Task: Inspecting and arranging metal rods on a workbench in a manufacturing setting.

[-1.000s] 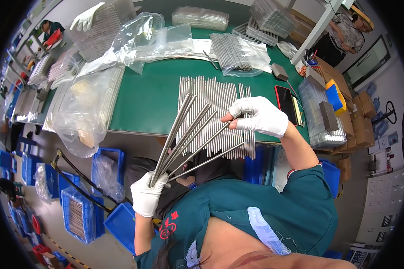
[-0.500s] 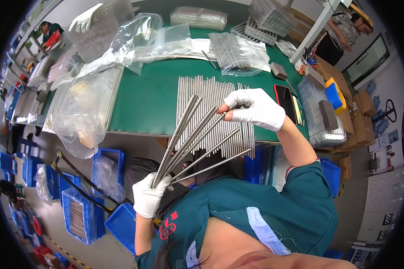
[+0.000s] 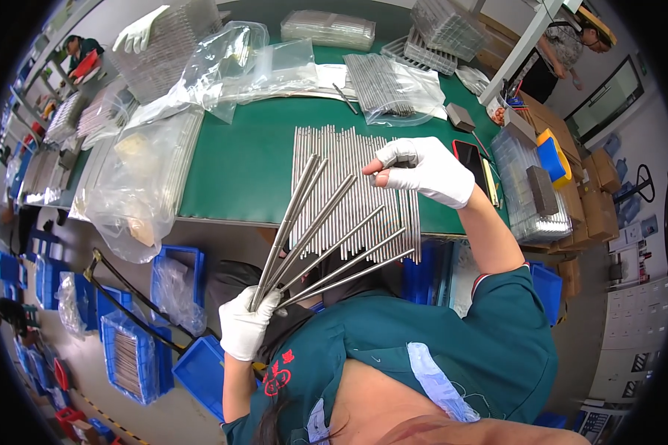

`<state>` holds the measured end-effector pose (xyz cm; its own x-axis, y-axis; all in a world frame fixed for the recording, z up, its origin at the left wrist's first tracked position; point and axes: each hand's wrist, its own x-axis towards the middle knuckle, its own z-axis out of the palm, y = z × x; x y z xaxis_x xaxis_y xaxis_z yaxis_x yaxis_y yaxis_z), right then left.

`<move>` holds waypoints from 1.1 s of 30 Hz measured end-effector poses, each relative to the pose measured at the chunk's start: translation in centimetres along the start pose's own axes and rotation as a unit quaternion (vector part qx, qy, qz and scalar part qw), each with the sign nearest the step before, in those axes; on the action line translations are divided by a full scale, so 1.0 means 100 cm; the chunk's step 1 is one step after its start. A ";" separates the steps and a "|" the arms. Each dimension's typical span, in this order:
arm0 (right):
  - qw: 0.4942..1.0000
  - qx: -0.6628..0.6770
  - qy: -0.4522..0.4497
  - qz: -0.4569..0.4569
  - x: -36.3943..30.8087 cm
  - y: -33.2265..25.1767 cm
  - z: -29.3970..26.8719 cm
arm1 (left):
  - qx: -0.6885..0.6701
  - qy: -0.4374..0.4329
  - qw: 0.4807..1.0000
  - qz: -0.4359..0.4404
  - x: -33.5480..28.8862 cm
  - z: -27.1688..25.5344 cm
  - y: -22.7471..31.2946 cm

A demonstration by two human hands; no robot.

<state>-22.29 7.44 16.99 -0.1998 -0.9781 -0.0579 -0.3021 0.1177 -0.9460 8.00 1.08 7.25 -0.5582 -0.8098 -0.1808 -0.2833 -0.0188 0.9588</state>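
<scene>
Gathered at their lower ends, several thin metal rods fan out up and to the right from my left hand. That hand wears a white glove and is closed around them. My right hand, in a white glove with bare thumb and forefinger tips, hovers just right of the rods' upper ends. Its thumb and forefinger are slightly apart, with nothing visible between them. Below and behind both, a row of similar metal rods lies side by side on the green table, some ends jutting past its front edge.
Plastic bags cover rods at the table's left. A bagged rod bundle lies at the back. On the right are a phone, a grey block and a clear plastic case. Blue bins stand on the floor at left.
My right hand has drawn slightly right, away from the rod ends. One rod has swung lower, so the fan in my left hand is more spread out.
</scene>
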 end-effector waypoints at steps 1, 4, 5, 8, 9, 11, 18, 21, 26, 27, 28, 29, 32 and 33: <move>1.000 0.007 -0.004 -0.011 0.001 0.000 0.002 | 0.003 -0.007 1.000 -0.003 0.000 0.001 0.003; 1.000 -0.004 -0.020 -0.021 0.003 -0.002 0.005 | 0.022 -0.013 1.000 0.004 -0.001 0.002 0.004; 0.999 -0.030 -0.029 -0.030 0.004 -0.002 0.006 | 0.028 -0.016 0.999 0.005 -0.002 0.002 0.004; 0.997 -0.057 -0.033 -0.034 0.004 -0.002 0.006 | 0.044 -0.022 0.999 0.004 -0.001 0.001 0.001; 0.997 -0.057 -0.033 -0.034 0.004 -0.001 0.006 | 0.044 -0.022 0.999 0.003 -0.001 0.001 0.000; 0.996 -0.077 -0.037 -0.035 0.004 0.000 0.005 | 0.056 -0.025 0.998 0.023 0.000 0.001 -0.001; 0.987 -0.103 -0.126 -0.020 -0.001 0.004 -0.008 | 0.049 -0.037 0.998 0.017 0.001 -0.001 -0.014; 0.987 -0.101 -0.121 -0.007 -0.002 0.006 -0.008 | 0.053 -0.019 0.998 0.011 0.002 0.000 -0.020; 0.999 -0.031 -0.028 0.025 0.001 -0.004 -0.007 | 0.046 -0.018 0.999 0.009 0.000 0.001 -0.017; 0.999 -0.030 -0.041 -0.003 0.001 -0.001 -0.006 | 0.046 -0.019 0.999 0.010 0.000 0.001 -0.018; 0.998 -0.029 -0.054 -0.031 0.001 0.001 -0.005 | 0.056 -0.019 0.998 0.020 0.000 0.001 -0.019; 0.996 -0.040 -0.073 -0.018 0.001 0.000 -0.005 | 0.065 -0.018 0.997 0.030 0.001 0.001 -0.020; 0.996 -0.030 -0.081 -0.027 0.003 0.002 -0.004 | 0.081 -0.024 0.996 0.028 0.001 0.002 -0.013; 0.996 -0.030 -0.081 -0.027 0.003 0.002 -0.005 | 0.082 -0.024 0.996 0.028 0.001 0.001 -0.013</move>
<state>-22.89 7.28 16.91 -0.0305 -0.9975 -0.0633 -0.3643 0.0700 -0.9286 8.19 1.08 5.92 -0.6119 -0.7779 -0.1429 -0.3719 0.1236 0.9200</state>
